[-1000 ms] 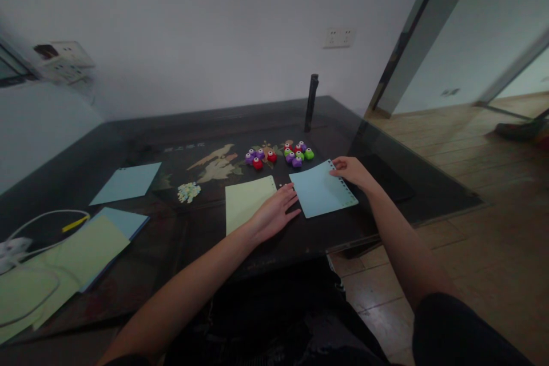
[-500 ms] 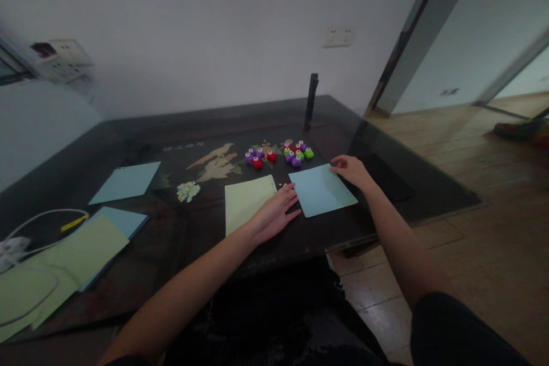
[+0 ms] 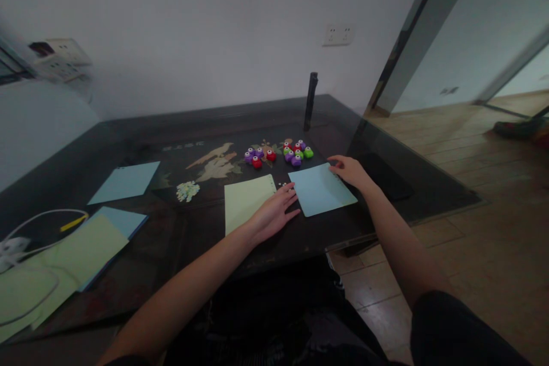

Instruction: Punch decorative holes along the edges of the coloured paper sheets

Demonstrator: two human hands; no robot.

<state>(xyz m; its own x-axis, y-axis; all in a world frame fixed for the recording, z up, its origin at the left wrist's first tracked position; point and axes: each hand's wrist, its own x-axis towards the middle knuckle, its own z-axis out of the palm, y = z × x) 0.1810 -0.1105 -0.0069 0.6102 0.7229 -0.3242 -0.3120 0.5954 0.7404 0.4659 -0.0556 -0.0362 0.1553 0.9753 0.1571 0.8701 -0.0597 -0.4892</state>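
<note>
Here, a light blue paper sheet (image 3: 321, 190) lies flat on the dark glass table (image 3: 128, 143), near its front right edge. The right hand (image 3: 350, 170) rests at the sheet's far right corner with loosely curled fingers touching the edge; I cannot tell if it pinches the paper. The left hand (image 3: 274, 213) lies flat, fingers spread open, fingertips at the sheet's left edge, with the palm partly on a pale green sheet (image 3: 246, 200) just beside the blue one. To handle the blue sheet well, both hands should press softly and evenly, so the paper stays flat and does not bend or slide off the smooth glass. Just behind the sheets sits a bunch of little punches (image 3: 278, 154) in purple, red and green. A small heap of paper bits (image 3: 187, 190) lies to the left. Farther left are another blue sheet (image 3: 124, 182), a stack of green and blue paper (image 3: 81, 251), and a white cable (image 3: 34, 223). A dark post (image 3: 311, 101) stands at the back. Behind is a white wall with a socket (image 3: 338, 35), and a wooden floor (image 3: 472, 183) lies to the right.
</note>
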